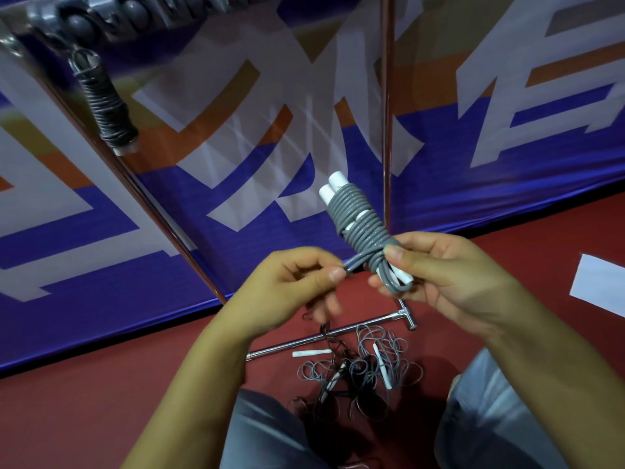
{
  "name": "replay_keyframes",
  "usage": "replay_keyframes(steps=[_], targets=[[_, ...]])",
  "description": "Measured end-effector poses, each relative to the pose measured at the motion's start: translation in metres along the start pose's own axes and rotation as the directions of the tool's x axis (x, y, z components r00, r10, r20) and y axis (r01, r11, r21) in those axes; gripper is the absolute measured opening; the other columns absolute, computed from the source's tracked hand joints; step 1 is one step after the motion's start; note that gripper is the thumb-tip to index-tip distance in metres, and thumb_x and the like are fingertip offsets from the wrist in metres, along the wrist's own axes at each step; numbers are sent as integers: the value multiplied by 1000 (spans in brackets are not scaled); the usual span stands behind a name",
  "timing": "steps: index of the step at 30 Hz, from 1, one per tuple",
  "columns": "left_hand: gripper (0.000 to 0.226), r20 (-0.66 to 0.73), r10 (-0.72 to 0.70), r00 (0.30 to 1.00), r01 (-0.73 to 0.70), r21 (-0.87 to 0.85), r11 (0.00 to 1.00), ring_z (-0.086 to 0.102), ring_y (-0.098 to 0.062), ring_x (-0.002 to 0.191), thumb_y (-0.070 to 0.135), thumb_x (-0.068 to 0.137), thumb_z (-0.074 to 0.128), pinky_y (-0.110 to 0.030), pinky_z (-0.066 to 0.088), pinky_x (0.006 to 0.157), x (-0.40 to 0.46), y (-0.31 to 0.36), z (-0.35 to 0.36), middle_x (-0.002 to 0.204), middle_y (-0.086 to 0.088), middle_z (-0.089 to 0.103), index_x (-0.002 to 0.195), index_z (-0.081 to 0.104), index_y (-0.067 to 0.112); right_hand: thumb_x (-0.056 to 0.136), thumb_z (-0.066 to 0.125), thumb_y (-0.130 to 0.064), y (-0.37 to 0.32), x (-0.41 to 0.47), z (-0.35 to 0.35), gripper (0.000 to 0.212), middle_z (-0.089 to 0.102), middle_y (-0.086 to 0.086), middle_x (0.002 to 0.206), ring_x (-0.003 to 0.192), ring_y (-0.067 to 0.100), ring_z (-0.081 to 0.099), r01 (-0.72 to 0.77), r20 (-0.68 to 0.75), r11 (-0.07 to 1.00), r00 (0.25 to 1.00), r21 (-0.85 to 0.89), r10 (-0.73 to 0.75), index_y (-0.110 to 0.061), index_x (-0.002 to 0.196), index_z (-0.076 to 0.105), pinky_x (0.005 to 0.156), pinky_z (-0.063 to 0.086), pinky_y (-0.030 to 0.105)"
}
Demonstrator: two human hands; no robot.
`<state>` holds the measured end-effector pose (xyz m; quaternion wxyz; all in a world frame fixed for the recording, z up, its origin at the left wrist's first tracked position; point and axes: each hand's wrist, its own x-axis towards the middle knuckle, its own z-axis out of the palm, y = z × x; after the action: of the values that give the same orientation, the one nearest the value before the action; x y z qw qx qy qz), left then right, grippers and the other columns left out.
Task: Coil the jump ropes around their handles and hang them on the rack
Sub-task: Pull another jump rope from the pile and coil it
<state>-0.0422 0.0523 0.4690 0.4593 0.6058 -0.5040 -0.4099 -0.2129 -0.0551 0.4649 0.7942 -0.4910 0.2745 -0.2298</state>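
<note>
A grey jump rope (358,218) is wound tightly round its two white handles, which point up and away from me. My right hand (446,275) grips the lower end of this bundle, thumb on the coils. My left hand (297,286) pinches the loose end of the grey cord just left of the bundle. A dark coiled jump rope (106,103) hangs from the rack's top bar (111,18) at the upper left. On the red floor below my hands lies a tangle of loose grey and black ropes (358,370) with white handles.
Two chrome rack poles (387,113) rise in front of a blue, white and orange banner (236,147). A chrome base bar (338,333) lies on the floor by the tangle. A white sheet (598,286) lies at the right. My knees frame the tangle.
</note>
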Motion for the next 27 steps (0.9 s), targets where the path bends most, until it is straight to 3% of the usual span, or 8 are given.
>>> replay_keyframes(steps=[3, 5, 8, 11, 13, 16, 20, 27], targets=[[11, -18, -18, 1000, 17, -49, 999, 71, -20, 71, 11, 79, 62, -29, 58, 68, -1, 3, 2, 80, -13, 73, 85, 62, 2, 69, 61, -15, 3, 0, -2, 28, 71, 13, 76, 64, 22, 71, -27, 2, 1000, 1000, -9, 27, 1, 92, 65, 54, 55, 23], [3, -62, 29, 998, -19, 156, 988, 72, -17, 72, 5, 85, 64, -32, 59, 66, -2, 6, 4, 81, -9, 73, 87, 61, 5, 69, 62, -15, 5, 1, -3, 30, 71, 15, 78, 65, 22, 70, -49, 3, 999, 999, -10, 49, 3, 94, 65, 54, 55, 23], [8, -141, 200, 970, -111, 477, 872, 66, -12, 58, 2, 89, 60, -35, 56, 59, -2, 4, 4, 71, 5, 70, 88, 57, 9, 69, 62, -15, 5, 2, -2, 31, 71, 16, 81, 65, 22, 70, -68, 22, 998, 997, -16, 68, 3, 94, 65, 54, 55, 24], [15, -223, 384, 896, -189, 591, 784, 60, -11, 59, 4, 85, 59, -32, 48, 57, 0, -3, 7, 77, 10, 66, 85, 55, 19, 69, 62, -16, 2, 2, 0, 33, 70, 18, 82, 65, 22, 70, -49, 42, 999, 998, 1, 49, 3, 96, 65, 55, 55, 25], [17, -279, 411, 868, -225, 516, 827, 63, -12, 68, 6, 82, 58, -26, 49, 59, -1, -6, 11, 88, 7, 69, 80, 54, 22, 70, 62, -16, 1, 1, 1, 33, 71, 18, 83, 67, 22, 70, -26, 57, 1000, 998, 9, 26, 3, 96, 65, 56, 55, 25], [16, -303, 279, 911, -253, 124, 960, 67, -14, 78, 8, 76, 65, -19, 48, 67, -3, -5, 12, 85, -3, 72, 71, 57, 20, 72, 60, -15, 1, -2, 3, 30, 71, 16, 82, 68, 23, 71, 4, 81, 1000, 997, 27, -6, 3, 96, 65, 57, 56, 24], [10, -174, 195, 965, -242, -307, 920, 56, -10, 61, 18, 70, 63, -16, 42, 57, -7, 2, 9, 73, -7, 68, 62, 59, 22, 70, 62, -14, -4, -8, 3, 27, 72, 13, 80, 68, 22, 71, 78, 96, 997, 992, -5, -77, -1, 94, 66, 56, 56, 24], [14, -259, 262, 930, -302, -128, 945, 58, -10, 71, 20, 70, 72, -19, 46, 66, -8, 4, 7, 74, 4, 65, 66, 62, 30, 65, 68, -16, -3, -8, 2, 25, 73, 14, 83, 69, 25, 72, 112, 93, 993, 990, -39, -108, -8, 89, 71, 58, 57, 27]])
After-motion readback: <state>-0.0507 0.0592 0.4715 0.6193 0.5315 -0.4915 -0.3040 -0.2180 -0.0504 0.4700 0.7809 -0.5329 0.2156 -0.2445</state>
